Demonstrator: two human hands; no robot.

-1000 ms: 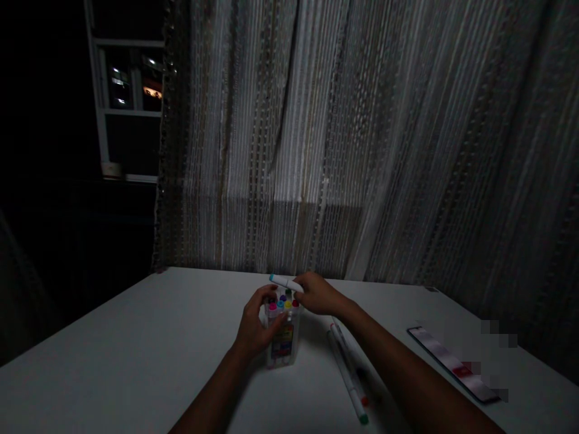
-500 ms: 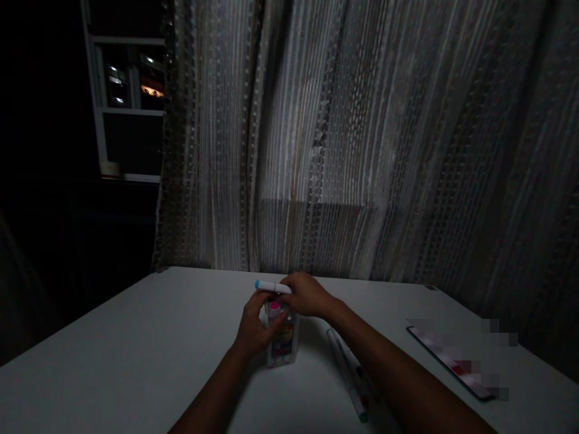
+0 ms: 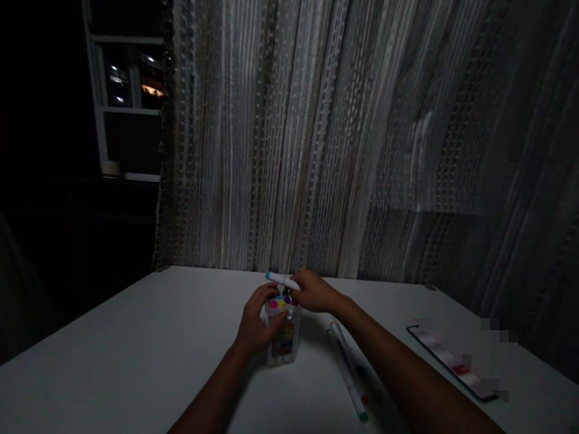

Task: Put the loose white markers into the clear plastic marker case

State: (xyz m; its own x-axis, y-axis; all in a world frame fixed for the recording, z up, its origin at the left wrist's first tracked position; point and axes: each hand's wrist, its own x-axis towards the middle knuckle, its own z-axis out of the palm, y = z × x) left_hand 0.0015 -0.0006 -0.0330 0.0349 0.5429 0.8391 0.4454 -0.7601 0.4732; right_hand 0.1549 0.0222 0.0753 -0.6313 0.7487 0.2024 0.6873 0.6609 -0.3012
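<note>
A clear marker case (image 3: 283, 343) stands upright on the table, with a colourful label on its front. Several marker caps show at its top, among them pink, yellow and blue ones. My left hand (image 3: 257, 319) is wrapped round the case's left side near the top, thumb across the front. Above the case's right edge, my right hand (image 3: 314, 291) grips a white marker (image 3: 283, 280) with a light blue end pointing left. Beside the case, to the right, a white marker with a green end (image 3: 350, 386) lies on the table near other markers, partly behind my right forearm.
The white table (image 3: 136, 355) reaches back to a striped curtain (image 3: 294, 150). On its right side lies a flat, dark-edged object (image 3: 452, 363), partly blurred out. A window (image 3: 131, 108) shows at the far left. The room is dim.
My right hand has moved slightly right with the marker, which now tilts more. More coloured caps in the case's top have come into view. My left hand stays on the case.
</note>
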